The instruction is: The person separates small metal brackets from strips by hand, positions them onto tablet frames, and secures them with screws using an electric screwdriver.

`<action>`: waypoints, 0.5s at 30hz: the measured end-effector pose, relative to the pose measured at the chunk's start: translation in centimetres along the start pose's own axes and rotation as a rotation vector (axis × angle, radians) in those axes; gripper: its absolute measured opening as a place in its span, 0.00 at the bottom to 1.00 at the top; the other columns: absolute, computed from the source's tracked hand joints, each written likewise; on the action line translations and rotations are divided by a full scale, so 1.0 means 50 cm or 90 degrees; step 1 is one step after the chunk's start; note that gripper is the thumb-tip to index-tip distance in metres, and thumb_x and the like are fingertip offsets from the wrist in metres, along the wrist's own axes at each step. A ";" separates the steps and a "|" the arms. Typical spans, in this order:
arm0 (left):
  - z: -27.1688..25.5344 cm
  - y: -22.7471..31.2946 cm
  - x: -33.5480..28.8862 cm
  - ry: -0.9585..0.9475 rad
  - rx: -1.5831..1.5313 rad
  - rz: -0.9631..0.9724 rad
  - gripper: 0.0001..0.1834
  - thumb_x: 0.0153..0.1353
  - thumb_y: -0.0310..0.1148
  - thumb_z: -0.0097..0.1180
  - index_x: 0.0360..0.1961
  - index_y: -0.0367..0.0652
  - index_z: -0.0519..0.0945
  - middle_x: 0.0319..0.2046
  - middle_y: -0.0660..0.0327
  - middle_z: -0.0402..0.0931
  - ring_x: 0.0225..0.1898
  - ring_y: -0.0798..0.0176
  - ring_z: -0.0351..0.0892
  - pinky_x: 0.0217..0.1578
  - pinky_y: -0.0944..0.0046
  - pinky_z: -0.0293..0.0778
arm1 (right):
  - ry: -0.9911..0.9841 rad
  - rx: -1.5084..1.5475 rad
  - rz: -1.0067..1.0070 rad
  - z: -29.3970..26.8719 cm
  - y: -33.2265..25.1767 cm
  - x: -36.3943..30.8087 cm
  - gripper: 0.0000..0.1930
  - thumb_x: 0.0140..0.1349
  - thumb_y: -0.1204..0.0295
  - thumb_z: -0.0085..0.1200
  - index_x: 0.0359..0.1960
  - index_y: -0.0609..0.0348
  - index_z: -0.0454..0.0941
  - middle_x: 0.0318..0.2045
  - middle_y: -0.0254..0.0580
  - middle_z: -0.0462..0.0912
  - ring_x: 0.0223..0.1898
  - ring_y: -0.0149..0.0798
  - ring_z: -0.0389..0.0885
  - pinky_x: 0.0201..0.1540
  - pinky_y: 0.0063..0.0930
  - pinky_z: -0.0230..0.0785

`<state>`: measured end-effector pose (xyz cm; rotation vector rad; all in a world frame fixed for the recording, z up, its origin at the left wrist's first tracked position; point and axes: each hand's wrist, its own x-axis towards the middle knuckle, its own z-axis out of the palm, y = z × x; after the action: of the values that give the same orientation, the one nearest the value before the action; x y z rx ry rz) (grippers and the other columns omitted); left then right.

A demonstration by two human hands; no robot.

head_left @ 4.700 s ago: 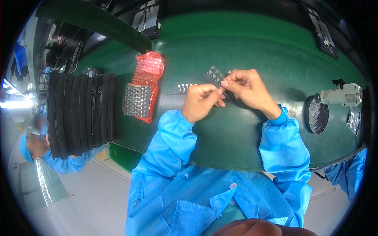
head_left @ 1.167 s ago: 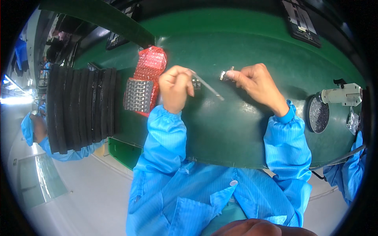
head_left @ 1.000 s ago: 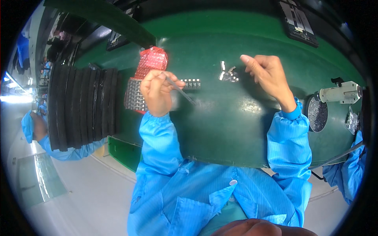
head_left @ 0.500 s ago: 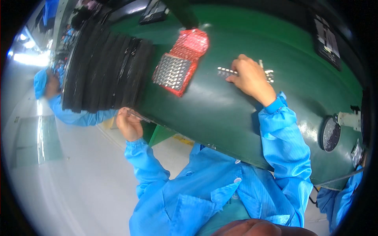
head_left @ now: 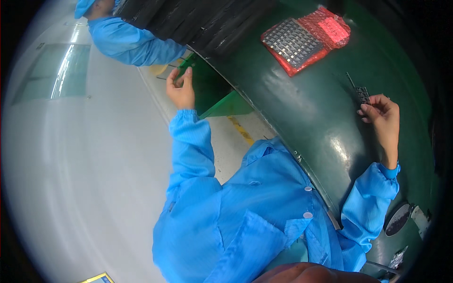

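Note:
My left hand [head_left: 181, 92] is raised off the table's left edge, thumb and fingers curved with a gap between them and nothing visible in it. Above the green table top [head_left: 302, 111], my right hand [head_left: 384, 115] pinches a small dark panel [head_left: 362, 95] dotted with metal pieces between thumb and fingers. A thin dark strip [head_left: 349, 79] shows just beyond the panel; whether the two are joined I cannot tell. Farther back lies a red bubble-wrap bag [head_left: 337, 33], with a grid of small silver parts on a dark sheet [head_left: 293, 43] resting on it.
A tall stack of black trays [head_left: 207, 23] stands at the table's far left. Below the edge is a green bin [head_left: 222, 104]. A co-worker in blue [head_left: 127, 40] is at the upper left. A round dark disc on a pale arm [head_left: 398, 220] stands at the right.
The view has swung left. My left hand has left the stack's corner, and the thin flat piece it held no longer shows there. My right hand has picked the small panel up off the table.

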<state>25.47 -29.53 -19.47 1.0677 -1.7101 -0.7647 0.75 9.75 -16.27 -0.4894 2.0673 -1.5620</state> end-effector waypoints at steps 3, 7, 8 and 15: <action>0.065 0.167 -0.090 -0.194 -0.238 0.065 0.10 0.53 0.27 0.61 0.36 0.34 0.77 0.27 0.60 0.79 0.28 0.70 0.77 0.29 0.73 0.72 | -0.004 0.117 0.000 0.000 -0.022 -0.025 0.03 0.55 0.80 0.52 0.31 0.67 0.75 0.24 0.38 0.78 0.27 0.31 0.81 0.26 0.17 0.71; 0.201 0.282 -0.255 -0.675 -0.370 -0.125 0.10 0.56 0.29 0.59 0.36 0.33 0.77 0.24 0.62 0.77 0.26 0.71 0.76 0.26 0.72 0.72 | -0.023 0.147 0.007 0.016 -0.040 -0.031 0.06 0.56 0.79 0.52 0.34 0.67 0.76 0.26 0.41 0.79 0.29 0.33 0.82 0.27 0.20 0.73; 0.240 0.300 -0.290 -0.730 -0.421 -0.163 0.11 0.56 0.30 0.58 0.37 0.33 0.77 0.25 0.62 0.77 0.26 0.71 0.76 0.26 0.72 0.72 | -0.036 0.156 -0.003 0.020 -0.034 -0.027 0.06 0.56 0.78 0.53 0.34 0.66 0.76 0.26 0.41 0.79 0.29 0.33 0.81 0.27 0.19 0.73; 0.352 0.373 -0.348 -0.831 -0.464 -0.062 0.14 0.61 0.35 0.52 0.28 0.32 0.77 0.23 0.57 0.78 0.24 0.70 0.76 0.28 0.72 0.74 | 0.067 0.171 -0.007 -0.013 -0.027 -0.021 0.08 0.55 0.73 0.57 0.32 0.67 0.77 0.23 0.36 0.78 0.23 0.25 0.75 0.22 0.15 0.68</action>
<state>6.18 -5.43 -16.65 0.0252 -2.0235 -2.2374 1.18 10.47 -14.63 -0.3257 1.8901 -1.8730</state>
